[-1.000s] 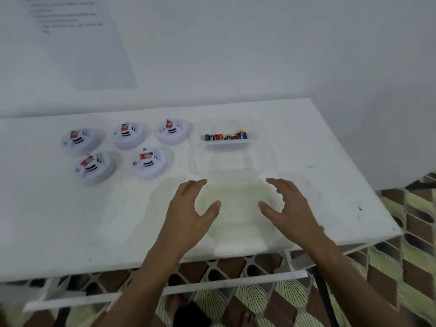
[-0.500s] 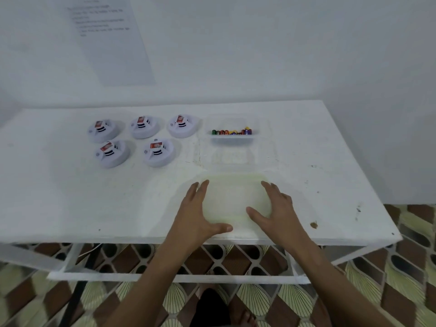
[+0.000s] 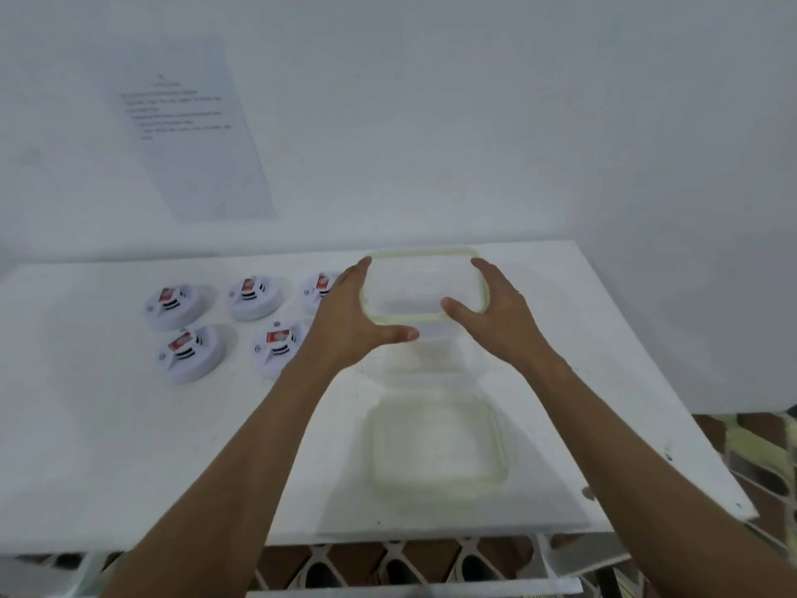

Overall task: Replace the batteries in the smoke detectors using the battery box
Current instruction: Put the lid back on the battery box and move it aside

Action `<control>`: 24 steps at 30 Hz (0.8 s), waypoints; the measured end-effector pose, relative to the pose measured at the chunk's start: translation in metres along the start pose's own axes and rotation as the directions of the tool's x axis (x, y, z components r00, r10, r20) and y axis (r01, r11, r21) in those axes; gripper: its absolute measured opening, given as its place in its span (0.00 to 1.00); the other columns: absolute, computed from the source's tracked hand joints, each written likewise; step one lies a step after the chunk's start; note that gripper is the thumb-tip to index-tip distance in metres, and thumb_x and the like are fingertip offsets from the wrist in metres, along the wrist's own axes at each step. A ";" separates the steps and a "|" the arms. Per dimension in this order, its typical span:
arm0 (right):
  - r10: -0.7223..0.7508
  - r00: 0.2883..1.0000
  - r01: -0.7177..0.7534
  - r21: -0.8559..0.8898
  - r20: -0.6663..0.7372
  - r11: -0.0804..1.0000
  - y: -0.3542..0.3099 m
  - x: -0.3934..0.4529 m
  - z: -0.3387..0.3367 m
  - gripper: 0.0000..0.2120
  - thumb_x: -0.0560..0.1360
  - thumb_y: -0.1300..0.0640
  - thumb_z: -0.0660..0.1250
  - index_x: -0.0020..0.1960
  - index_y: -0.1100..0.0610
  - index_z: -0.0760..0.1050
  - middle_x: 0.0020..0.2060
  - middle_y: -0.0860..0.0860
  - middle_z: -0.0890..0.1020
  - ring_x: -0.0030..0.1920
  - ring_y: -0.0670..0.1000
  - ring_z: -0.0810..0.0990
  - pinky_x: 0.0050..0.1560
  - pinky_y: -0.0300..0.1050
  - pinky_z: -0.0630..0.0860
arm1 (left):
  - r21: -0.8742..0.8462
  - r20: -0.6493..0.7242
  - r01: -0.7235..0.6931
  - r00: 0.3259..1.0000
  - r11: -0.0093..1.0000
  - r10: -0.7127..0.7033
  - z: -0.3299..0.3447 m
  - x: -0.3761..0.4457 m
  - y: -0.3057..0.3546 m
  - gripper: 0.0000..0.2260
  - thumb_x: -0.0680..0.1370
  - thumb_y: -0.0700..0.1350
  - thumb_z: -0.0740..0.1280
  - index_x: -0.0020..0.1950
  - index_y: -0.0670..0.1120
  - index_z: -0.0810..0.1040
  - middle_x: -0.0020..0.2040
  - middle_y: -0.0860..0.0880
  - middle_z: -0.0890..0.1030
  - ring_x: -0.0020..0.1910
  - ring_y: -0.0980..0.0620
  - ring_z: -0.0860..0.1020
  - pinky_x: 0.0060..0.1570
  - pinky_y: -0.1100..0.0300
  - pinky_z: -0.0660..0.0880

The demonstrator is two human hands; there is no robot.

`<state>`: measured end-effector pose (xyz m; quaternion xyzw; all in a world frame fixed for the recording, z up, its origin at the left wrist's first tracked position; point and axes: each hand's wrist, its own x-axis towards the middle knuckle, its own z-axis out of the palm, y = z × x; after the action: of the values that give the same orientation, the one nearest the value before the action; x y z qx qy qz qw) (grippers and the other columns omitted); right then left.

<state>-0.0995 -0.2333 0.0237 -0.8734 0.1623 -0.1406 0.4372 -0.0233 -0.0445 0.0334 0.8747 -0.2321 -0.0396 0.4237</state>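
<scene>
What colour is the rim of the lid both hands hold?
Pale yellow-green, around a clear lid; head view shows it.

I see a clear glossy plastic lid at twelve o'clock, over a matt white table.

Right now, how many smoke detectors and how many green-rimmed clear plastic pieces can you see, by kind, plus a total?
Smoke detectors: 5, one partly behind the left hand
Green-rimmed clear plastic pieces: 2, one held between left and right hand
Total: 7
</scene>
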 end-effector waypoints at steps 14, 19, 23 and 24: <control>0.185 0.983 -0.185 0.071 0.003 0.980 0.029 0.082 0.038 0.36 0.76 0.50 0.70 0.78 0.53 0.57 0.75 0.50 0.66 0.73 0.52 0.66 0.67 0.41 0.64 | -0.079 0.148 0.125 0.983 0.989 -0.112 0.026 0.095 -0.050 0.51 0.58 0.56 0.82 0.75 0.52 0.60 0.66 0.58 0.70 0.64 0.57 0.69 0.60 0.60 0.70; 0.178 0.984 -0.177 0.070 -0.010 0.982 0.035 0.100 0.036 0.35 0.76 0.49 0.70 0.78 0.52 0.58 0.75 0.48 0.65 0.73 0.50 0.65 0.62 0.37 0.61 | -0.067 0.141 0.098 0.986 0.993 -0.088 0.030 0.117 -0.049 0.46 0.61 0.51 0.82 0.73 0.51 0.63 0.62 0.57 0.72 0.62 0.56 0.70 0.54 0.64 0.66; 0.186 0.982 -0.187 0.031 0.039 0.982 0.045 0.103 0.033 0.35 0.75 0.47 0.71 0.77 0.51 0.60 0.75 0.48 0.64 0.75 0.51 0.63 0.68 0.43 0.62 | -0.011 0.181 0.077 0.981 0.997 -0.074 0.034 0.122 -0.055 0.44 0.63 0.52 0.81 0.74 0.50 0.62 0.69 0.52 0.68 0.64 0.57 0.66 0.55 0.63 0.63; 0.188 0.981 -0.190 0.028 0.048 0.981 0.048 0.103 0.032 0.35 0.75 0.47 0.71 0.77 0.51 0.60 0.76 0.48 0.64 0.75 0.50 0.63 0.68 0.43 0.62 | 0.008 0.187 0.076 0.979 0.997 -0.076 0.035 0.122 -0.056 0.44 0.64 0.53 0.80 0.74 0.49 0.61 0.71 0.51 0.67 0.66 0.56 0.66 0.56 0.63 0.62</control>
<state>-0.0018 -0.2795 -0.0231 -0.8497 0.2321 -0.0813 0.4664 0.0968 -0.0936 -0.0156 0.8755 -0.2375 -0.1377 0.3977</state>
